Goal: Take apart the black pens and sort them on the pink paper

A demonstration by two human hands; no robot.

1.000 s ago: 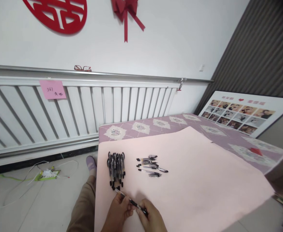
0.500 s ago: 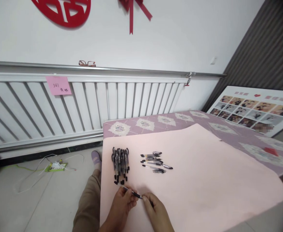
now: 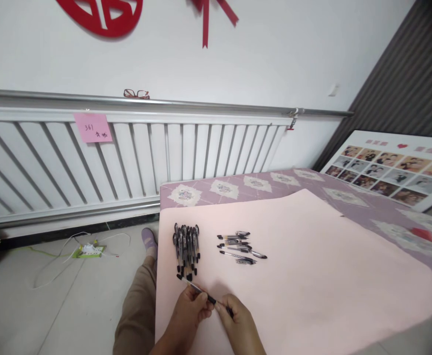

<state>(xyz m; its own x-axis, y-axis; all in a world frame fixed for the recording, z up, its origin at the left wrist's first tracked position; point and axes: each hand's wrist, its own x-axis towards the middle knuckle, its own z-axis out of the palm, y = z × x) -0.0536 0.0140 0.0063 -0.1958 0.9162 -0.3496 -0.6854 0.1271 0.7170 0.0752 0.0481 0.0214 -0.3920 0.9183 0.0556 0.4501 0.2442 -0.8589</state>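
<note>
My left hand grips the barrel of a black-and-clear pen, whose dark end points up toward the left. At the pen's lower right end, my right hand pinches a black pen cap, mostly hidden by the fingers. Whether cap and pen tip are joined cannot be made out. Just beyond the left hand lies a dense bundle of black pens. To its right several loose pens and loose caps are scattered on the pink sheet.
The sheet covers part of a purple patterned surface. Behind stands a white radiator with a pink note and glasses on the pipe. A power strip with cables is on the floor at left; a photo board leans at right.
The view has shifted slightly, moving the scene a little to the right. Both hands keep hold at the pen; more of the dark cap end shows beyond my right fingers.
</note>
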